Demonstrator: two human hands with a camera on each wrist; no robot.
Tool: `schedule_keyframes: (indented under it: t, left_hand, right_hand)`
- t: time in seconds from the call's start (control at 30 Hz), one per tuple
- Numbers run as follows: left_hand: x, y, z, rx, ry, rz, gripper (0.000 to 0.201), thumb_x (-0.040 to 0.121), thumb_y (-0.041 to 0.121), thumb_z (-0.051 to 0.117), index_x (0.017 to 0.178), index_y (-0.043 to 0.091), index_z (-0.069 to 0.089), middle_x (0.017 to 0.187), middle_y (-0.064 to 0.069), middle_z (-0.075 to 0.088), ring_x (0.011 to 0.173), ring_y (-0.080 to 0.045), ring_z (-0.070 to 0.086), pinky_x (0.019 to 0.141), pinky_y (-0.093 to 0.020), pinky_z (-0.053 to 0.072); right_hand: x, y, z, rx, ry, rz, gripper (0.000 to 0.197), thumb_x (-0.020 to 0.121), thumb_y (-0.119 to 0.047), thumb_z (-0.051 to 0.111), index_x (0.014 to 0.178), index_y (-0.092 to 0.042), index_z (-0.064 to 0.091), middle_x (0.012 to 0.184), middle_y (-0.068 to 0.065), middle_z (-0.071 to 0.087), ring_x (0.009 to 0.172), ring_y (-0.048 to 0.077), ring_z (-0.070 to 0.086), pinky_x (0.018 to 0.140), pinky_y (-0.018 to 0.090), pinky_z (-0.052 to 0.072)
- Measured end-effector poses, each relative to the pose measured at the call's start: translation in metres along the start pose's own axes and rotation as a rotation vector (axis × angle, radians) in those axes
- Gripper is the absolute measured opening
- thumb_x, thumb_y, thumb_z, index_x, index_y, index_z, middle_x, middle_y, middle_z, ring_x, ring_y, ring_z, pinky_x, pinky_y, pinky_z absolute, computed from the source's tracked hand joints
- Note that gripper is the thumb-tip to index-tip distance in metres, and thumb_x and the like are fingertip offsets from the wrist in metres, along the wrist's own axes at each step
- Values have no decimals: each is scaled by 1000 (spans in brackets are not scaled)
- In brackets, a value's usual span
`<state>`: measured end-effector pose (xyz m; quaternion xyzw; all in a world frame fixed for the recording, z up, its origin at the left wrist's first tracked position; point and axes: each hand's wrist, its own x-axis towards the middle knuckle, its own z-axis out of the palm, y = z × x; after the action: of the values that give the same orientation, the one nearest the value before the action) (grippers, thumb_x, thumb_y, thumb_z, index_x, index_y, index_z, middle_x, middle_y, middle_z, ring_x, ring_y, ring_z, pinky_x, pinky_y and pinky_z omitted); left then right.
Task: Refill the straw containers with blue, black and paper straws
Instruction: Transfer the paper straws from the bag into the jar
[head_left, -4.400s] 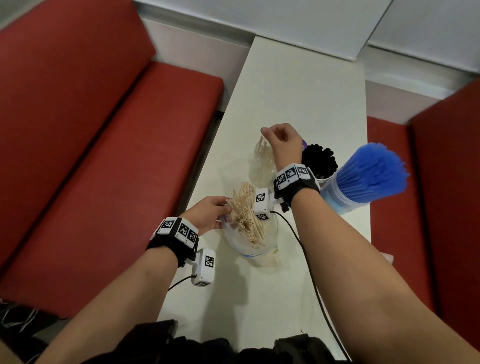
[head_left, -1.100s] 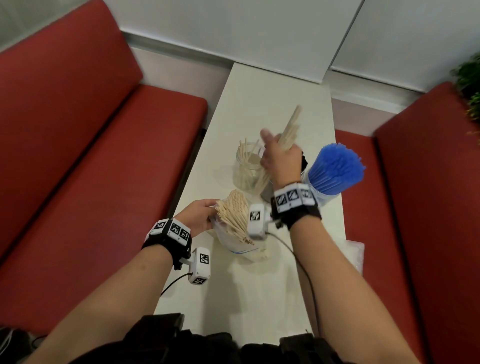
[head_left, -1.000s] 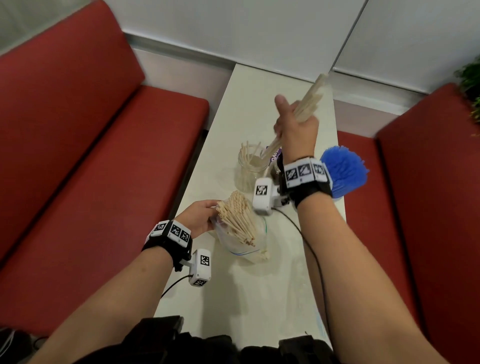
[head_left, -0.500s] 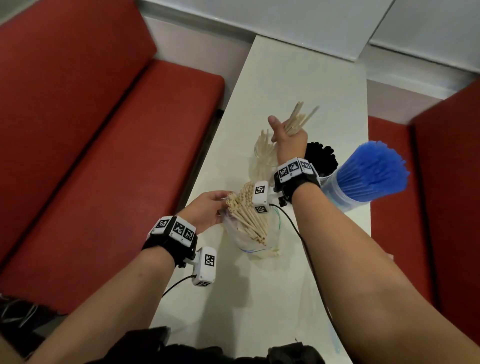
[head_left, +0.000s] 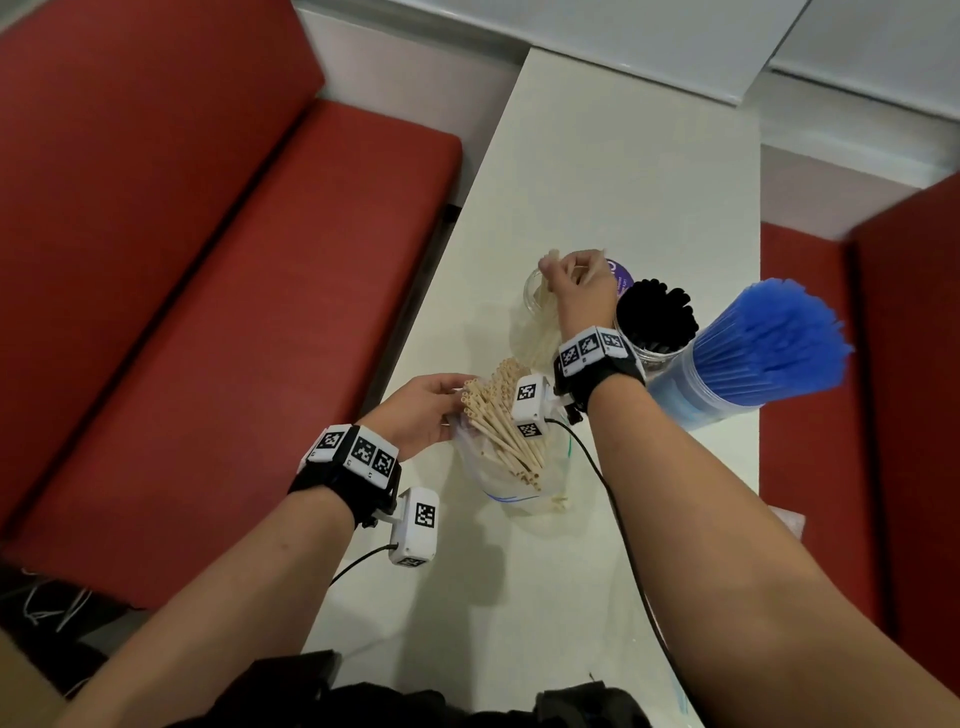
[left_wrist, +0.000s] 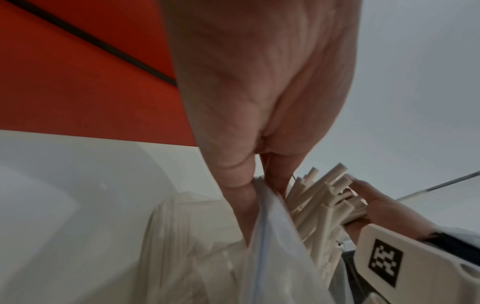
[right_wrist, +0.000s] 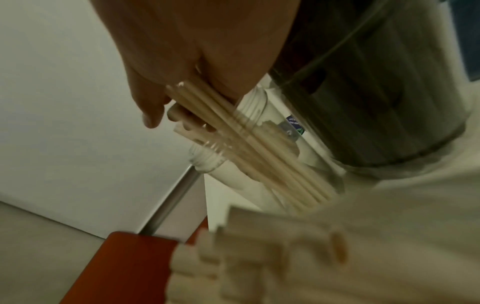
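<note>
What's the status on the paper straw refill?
Right hand grips a bunch of paper straws, lowering them into the clear jar. Left hand pinches the supply bag open. Nothing in the way.

beige paper straws | black straws | blue straws | red bench

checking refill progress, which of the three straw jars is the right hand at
The clear jar of paper straws, leftmost; right hand is over its mouth. Black jar and blue jar are untouched.
</note>
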<state>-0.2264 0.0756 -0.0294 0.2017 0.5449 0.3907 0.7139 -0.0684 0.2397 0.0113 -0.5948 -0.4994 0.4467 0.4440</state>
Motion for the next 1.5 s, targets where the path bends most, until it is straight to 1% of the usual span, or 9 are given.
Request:
schedule_keyframes:
  t: [0.17,0.4,0.5,0.7,0.83,1.03,1.2,1.3,1.5]
  left_hand:
    - [-1,-1,0,-7,8,-3,29,101,-1,51,126,4,65,103,-13,73,84,-19,69,83,-34,59]
    - [-7,-1,6,19,72,-9,34,101,-4,48,134,-1,59,116,-21,62,93,-25,58,81,-34,56]
    - [-12,-1,8,37,81,-3,32,101,-5,48,129,0,62,106,-18,65,80,-21,59,71,-31,58]
    - [-21,-3,13,66,153,-23,31,101,-5,45,104,12,71,88,-7,73,70,-16,69,60,-29,59]
    - [-27,-8,22,47,191,-32,40,99,-12,35,101,9,69,84,-6,73,63,-12,71,52,-25,57]
    - [-34,-15,35,27,156,-50,35,99,-14,35,106,0,66,93,-14,69,76,-24,68,62,-36,62]
    - [-40,-11,45,9,143,-18,27,100,-12,39,100,-2,64,95,-19,67,80,-28,62,72,-40,56]
    - [-44,-10,47,10,144,-21,24,103,-8,39,110,-1,61,98,-19,66,80,-31,64,55,-32,59]
    - [-47,-24,46,140,103,-33,37,101,-7,39,127,3,63,108,-18,67,86,-25,65,82,-41,57]
  right_hand:
    - [-3,-10,-6,4,-8,-54,16,88,-18,76,83,-19,60,76,9,60,69,16,58,66,26,50]
    - [-27,-28,-21,61,-13,-214,13,90,-7,65,93,-17,72,87,-5,73,86,7,68,84,26,56]
    - [-58,-17,-30,48,-172,-196,21,92,-7,57,94,-24,70,84,2,73,83,15,71,81,30,59]
    - [-135,41,-44,-226,-322,20,26,86,-2,62,105,-19,61,84,-1,56,76,12,54,74,29,47]
    - [-163,69,-55,-640,-406,71,41,78,-15,70,117,-20,57,109,-1,57,105,21,54,93,39,44]
    - [-168,66,-67,-888,-396,-5,71,82,-21,71,145,-28,41,133,7,43,122,29,43,104,43,37]
    - [-171,51,-69,-659,-420,-101,14,85,-11,68,94,-19,60,86,-1,61,75,13,54,71,27,42]
    - [-171,52,-74,-809,-371,75,16,87,-19,71,95,-9,62,95,10,68,90,26,63,77,36,51]
    - [-176,60,-67,-914,-433,44,51,90,-16,68,134,-4,47,133,17,56,125,34,52,102,39,43]
